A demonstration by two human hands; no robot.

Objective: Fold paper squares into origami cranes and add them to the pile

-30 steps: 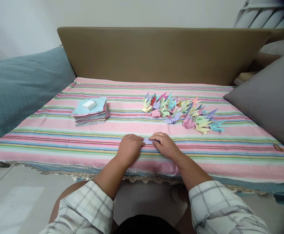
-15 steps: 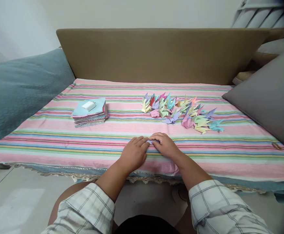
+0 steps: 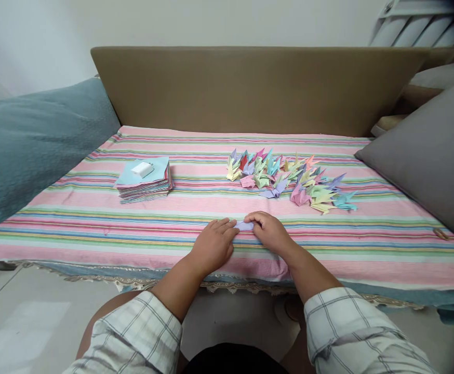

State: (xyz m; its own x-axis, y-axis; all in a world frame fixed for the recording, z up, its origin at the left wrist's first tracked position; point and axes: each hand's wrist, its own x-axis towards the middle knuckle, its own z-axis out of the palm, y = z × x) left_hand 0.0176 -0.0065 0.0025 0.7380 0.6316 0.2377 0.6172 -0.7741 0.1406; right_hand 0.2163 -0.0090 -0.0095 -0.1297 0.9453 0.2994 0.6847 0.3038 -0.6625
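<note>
A small folded piece of lavender origami paper (image 3: 244,226) lies on the striped cloth between my hands. My left hand (image 3: 216,242) rests flat over its left end, fingers stretched out. At the right end, my right hand (image 3: 268,232) has its thumb and forefinger closed on the paper's edge. Part of the paper is hidden under the left fingers. Beyond my hands sits a group of folded paper cranes (image 3: 274,188) in many colours. To the left stands a stack of square paper sheets (image 3: 145,193), light blue on top, with a white charger plug (image 3: 142,169) on it.
The striped cloth (image 3: 75,228) covers the seat up to a brown backrest (image 3: 250,88). A grey cushion (image 3: 437,156) leans at the right, near a small brown object (image 3: 441,234). A blue-covered armrest (image 3: 43,140) bounds the left side.
My right hand has shifted slightly right along the paper and its fingers have curled in, so more of the lavender paper shows. My left hand has stayed in place.
</note>
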